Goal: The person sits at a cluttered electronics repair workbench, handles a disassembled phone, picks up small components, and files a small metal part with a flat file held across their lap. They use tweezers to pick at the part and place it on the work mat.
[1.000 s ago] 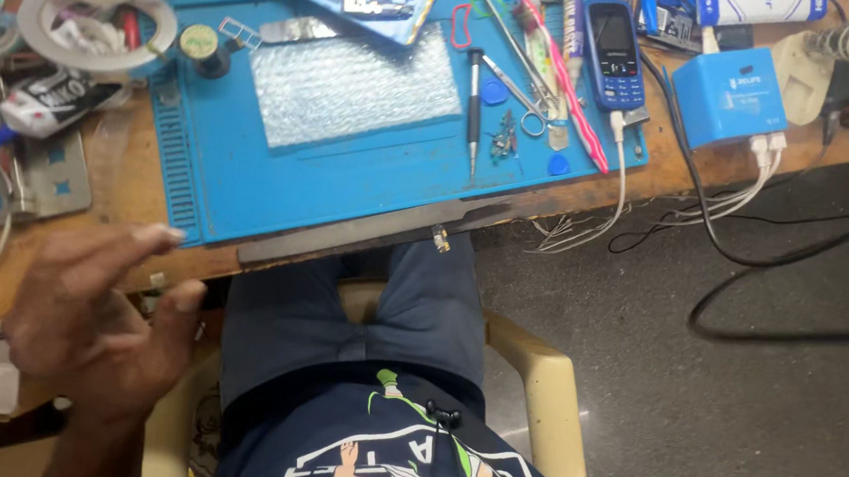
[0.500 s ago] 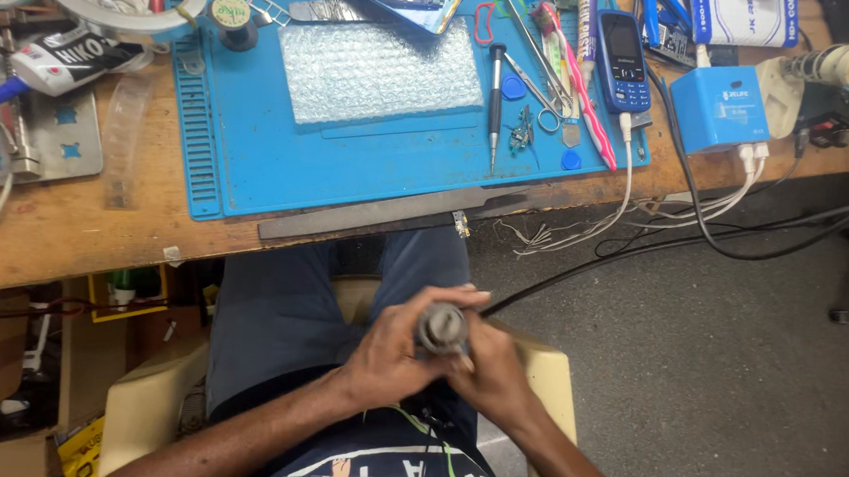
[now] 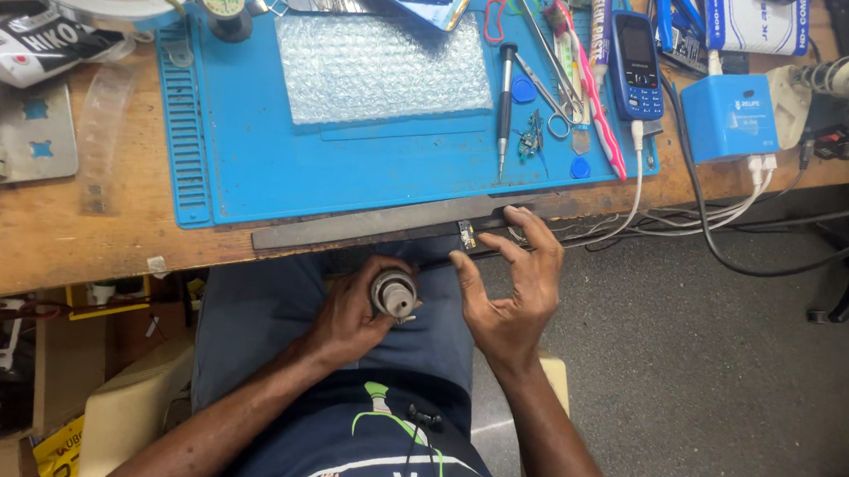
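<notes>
Take the blue work mat (image 3: pixel 251 157) on the wooden bench (image 3: pixel 46 242) as your landmark. Below its front edge, over your lap, your left hand (image 3: pixel 350 313) is wrapped closed around a small round metal tool (image 3: pixel 394 293), possibly a lens or chuck, its end turned up toward you as if for inspection. Right of it, your right hand (image 3: pixel 510 294) is open with fingers spread, fingertips touching the dark metal strip (image 3: pixel 375 227) along the mat's front edge. On the mat's right part lie 1 screwdriver (image 3: pixel 504 105) and a blue keypad phone (image 3: pixel 636 64), within reach.
</notes>
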{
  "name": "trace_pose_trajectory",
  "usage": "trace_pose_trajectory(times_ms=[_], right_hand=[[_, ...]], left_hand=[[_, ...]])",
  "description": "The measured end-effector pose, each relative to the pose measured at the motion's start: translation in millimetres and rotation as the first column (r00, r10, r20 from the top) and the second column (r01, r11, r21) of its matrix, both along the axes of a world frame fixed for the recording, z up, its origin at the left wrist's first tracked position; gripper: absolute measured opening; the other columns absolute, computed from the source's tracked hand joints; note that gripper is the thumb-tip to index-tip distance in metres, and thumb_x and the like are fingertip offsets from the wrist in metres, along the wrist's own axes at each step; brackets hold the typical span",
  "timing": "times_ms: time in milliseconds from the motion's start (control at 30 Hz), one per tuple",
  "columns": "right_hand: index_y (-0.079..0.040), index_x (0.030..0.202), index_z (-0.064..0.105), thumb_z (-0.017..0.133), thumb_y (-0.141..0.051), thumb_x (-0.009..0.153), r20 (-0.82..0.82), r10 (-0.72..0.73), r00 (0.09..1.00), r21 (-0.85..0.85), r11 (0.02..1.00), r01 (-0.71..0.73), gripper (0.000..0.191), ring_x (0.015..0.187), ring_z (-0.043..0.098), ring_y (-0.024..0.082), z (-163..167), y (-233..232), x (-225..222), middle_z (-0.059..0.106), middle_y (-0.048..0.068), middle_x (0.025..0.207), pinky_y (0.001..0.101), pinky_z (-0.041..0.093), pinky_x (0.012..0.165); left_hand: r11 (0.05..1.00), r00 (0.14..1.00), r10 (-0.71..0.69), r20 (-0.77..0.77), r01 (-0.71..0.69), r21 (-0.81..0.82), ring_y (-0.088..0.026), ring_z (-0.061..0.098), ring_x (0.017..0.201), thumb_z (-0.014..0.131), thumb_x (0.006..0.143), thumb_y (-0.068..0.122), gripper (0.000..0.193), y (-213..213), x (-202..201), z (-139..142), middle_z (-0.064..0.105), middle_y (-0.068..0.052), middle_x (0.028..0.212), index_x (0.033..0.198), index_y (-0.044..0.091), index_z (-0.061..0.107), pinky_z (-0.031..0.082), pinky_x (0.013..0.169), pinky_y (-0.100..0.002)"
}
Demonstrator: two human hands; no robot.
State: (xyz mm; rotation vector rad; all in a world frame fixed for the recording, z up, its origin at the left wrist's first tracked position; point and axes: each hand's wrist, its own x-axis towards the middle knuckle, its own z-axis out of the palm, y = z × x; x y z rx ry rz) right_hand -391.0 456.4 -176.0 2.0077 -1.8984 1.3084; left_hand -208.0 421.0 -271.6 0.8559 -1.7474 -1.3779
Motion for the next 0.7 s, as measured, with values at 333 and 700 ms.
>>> trace_pose_trajectory(times_ms=[333, 700], right_hand=[[-0.006, 0.106, 0.071, 0.084, -0.007, 0.086, -0.013, -0.006, 1.0, -0.001, 1.0, 0.006, 0.024, 0.136, 0.056, 0.033, -6.5, -1.6, -6.0, 0.061, 0.015, 0.137, 0.0467, 0.048, 0.113], [-0.005, 0.108, 0.071, 0.079, -0.002, 0.088, 0.031, 0.014, 0.999, -0.023, 1.0, -0.014, 0.022, 0.137, 0.057, 0.034, -8.1, -3.7, -6.3, 0.059, 0.016, 0.135, 0.0466, 0.051, 0.114]], left_hand=[[0.999, 0.999, -0.028, -0.042, 0.026, -0.045, -0.024, 0.076, 0.098, 0.077, 0.087, 0.007, 0.035, -4.4, -11.6, -20.0, 0.073, -0.011, 0.101, 0.116, 0.004, 0.058, 0.061, 0.08, -0.036], [0.998, 1.0, -0.023, 0.008, 0.024, -0.051, -0.027, 0.075, 0.102, 0.08, 0.087, 0.014, 0.039, -13.4, -12.3, -20.9, 0.072, -0.013, 0.106, 0.118, 0.005, 0.059, 0.06, 0.083, -0.039]])
